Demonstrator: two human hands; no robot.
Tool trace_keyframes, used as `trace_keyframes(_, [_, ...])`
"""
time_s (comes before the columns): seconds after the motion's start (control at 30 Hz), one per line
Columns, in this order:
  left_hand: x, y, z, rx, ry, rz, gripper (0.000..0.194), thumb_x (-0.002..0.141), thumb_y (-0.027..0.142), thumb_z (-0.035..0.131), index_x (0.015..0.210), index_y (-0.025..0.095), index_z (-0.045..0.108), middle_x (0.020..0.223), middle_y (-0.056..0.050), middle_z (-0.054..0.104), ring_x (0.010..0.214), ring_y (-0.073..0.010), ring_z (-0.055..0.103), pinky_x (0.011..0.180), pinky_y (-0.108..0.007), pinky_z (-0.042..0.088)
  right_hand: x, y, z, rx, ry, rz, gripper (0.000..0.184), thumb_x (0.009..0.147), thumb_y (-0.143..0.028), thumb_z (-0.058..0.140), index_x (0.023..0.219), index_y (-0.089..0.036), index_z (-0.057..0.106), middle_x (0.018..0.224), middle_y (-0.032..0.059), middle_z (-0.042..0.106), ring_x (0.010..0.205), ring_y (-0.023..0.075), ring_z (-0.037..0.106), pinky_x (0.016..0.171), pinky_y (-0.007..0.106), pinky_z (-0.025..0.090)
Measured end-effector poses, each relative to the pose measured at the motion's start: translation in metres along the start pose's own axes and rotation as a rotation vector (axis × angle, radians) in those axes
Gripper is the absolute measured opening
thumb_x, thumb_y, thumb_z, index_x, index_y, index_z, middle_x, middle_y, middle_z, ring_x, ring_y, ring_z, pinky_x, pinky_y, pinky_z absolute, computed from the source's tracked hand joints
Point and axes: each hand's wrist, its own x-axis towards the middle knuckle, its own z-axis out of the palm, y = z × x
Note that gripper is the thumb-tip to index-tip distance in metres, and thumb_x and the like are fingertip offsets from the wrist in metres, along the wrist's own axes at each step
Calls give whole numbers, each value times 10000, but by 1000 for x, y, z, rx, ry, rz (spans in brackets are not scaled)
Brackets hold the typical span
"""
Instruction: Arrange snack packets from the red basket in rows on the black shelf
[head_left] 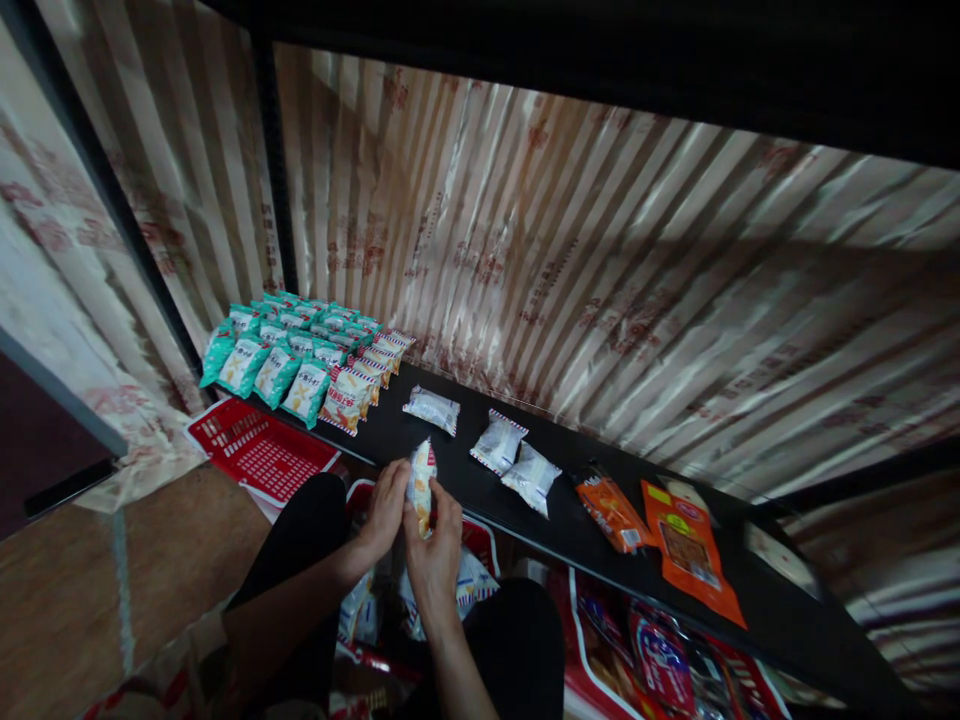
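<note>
Between my two hands is a small snack bag (422,480), white and yellow with a bit of red, held upright in front of the shelf edge. My left hand (384,508) grips its left side, and my right hand (439,535) has its fingers and thumb on the right side and lower end. Just beyond on the black shelf (450,460) lies a silvery snack bag (432,410). Two more pale bags with striped ends, one (499,441) touching the other (532,477), lie to its right. Beneath my hands a red basket (487,545) holds similar bags.
Rows of teal snack bags (277,372) stand at the shelf's left end, beside a row of striped-edge bags (349,397). Orange packets (686,545) lie at right. A red basket (262,450) sits lower left; another (592,660) holds packets. Patterned curtain (562,250) hangs behind.
</note>
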Motion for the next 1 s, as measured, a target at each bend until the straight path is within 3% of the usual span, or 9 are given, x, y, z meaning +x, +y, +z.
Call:
trace_keyframes(0.33, [0,6,-10,-208,-74,-94,371,812,472,411,950,175,586,906,-50,651,869,-193,600,764,-274,462,-2,-5,14,-79,-41,-72,439,804,-330,503,1208,-162,533,1086,120,538,1037,245,491,908,404,399])
trace_keyframes(0.57, [6,-3,-14,-237,-79,-153,356,746,483,531,895,162,572,852,-45,642,834,-194,601,742,-279,458,-6,-6,24,-46,-83,-100,415,854,-361,458,1224,-191,539,1113,124,536,1071,248,489,931,424,395])
trace_keyframes(0.77, [13,-17,-14,-389,-77,-191,395,694,462,637,930,162,534,867,-50,638,829,-186,619,741,-281,474,-2,4,25,17,-109,-92,356,864,-350,421,1121,-181,601,1083,115,581,1047,230,523,919,408,414])
trace_keyframes(0.9, [15,-24,-16,-460,-127,-241,438,683,493,651,952,164,546,867,-56,656,816,-198,637,717,-294,488,5,14,21,71,-27,-70,316,854,-368,446,1056,-183,602,1054,104,595,1031,223,528,928,402,399])
trace_keyframes(1.0, [15,-25,-17,-532,-195,-291,481,688,493,656,1021,164,545,914,-71,668,818,-207,648,703,-301,494,9,21,20,91,13,27,404,804,-427,513,1100,-159,570,1100,124,582,1057,245,516,933,416,392])
